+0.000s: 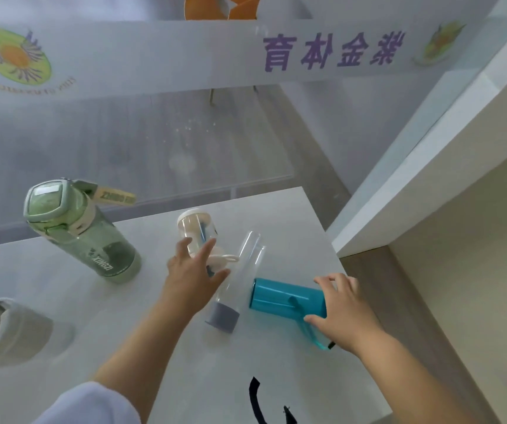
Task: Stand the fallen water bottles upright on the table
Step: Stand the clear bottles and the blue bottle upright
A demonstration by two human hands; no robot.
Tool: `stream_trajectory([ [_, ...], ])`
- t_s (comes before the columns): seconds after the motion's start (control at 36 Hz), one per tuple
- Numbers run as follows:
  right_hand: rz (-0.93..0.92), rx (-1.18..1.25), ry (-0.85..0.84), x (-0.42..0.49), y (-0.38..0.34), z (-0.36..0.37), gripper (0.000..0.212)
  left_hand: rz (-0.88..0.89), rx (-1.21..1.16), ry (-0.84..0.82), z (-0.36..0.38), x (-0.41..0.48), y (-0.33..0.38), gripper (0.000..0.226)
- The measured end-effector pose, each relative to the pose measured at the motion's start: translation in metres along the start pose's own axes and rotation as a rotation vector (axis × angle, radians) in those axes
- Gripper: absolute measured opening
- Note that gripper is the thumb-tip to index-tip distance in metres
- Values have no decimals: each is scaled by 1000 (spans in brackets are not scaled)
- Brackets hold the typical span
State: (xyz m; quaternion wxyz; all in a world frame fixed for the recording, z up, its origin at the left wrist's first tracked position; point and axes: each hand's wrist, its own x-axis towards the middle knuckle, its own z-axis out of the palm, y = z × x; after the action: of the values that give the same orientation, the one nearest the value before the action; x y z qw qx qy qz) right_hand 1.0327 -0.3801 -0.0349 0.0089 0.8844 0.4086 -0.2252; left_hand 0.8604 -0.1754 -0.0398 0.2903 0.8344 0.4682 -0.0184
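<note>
Two bottles crowd the teal bottle (285, 299) in the right hand (342, 313); left hand (192, 276) fingers spread wide.

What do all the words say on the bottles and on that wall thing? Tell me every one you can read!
"XINGZI" on the side of the tall green see-through plastic bottle, standing upright.
"ZHIBO" and more letters too blurred to read, on the tan strap tag at that bottle's lid.
Four big purple Chinese characters on the white frosted glass band, seen mirrored, about "紫金体育" reversed.
Small letters under the round green and orange logo: too blurred to read.
</note>
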Motion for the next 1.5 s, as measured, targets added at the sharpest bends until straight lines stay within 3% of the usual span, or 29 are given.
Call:
stream_trajectory([
  [0.25, -26, 43, -165, 11, 19, 16, 69, -248, -107, 105, 20, 20, 13, 69],
  [0.47, -42, 150, -100, 10, 24, 13, 59, -264, -172, 220, 26, 21, 7, 54],
  [0.83, -29, 462, 211, 1, 13, -34, 80, -190, -155, 313, 6, 2, 3, 60],
  [1.11, -262, 152, 359, 12, -7, -64, 70, -150, -9, 206, -48, -5, 7, 60],
  [1.36, -387, 4, 266, 23, -22, -76, 64, -117, 15, 109, -65, -3, 12, 61],
  [1.5, -423, -56, 189, 26, -25, -76, 69, -70, -15, 173, -65, 2, 13, 55],
])
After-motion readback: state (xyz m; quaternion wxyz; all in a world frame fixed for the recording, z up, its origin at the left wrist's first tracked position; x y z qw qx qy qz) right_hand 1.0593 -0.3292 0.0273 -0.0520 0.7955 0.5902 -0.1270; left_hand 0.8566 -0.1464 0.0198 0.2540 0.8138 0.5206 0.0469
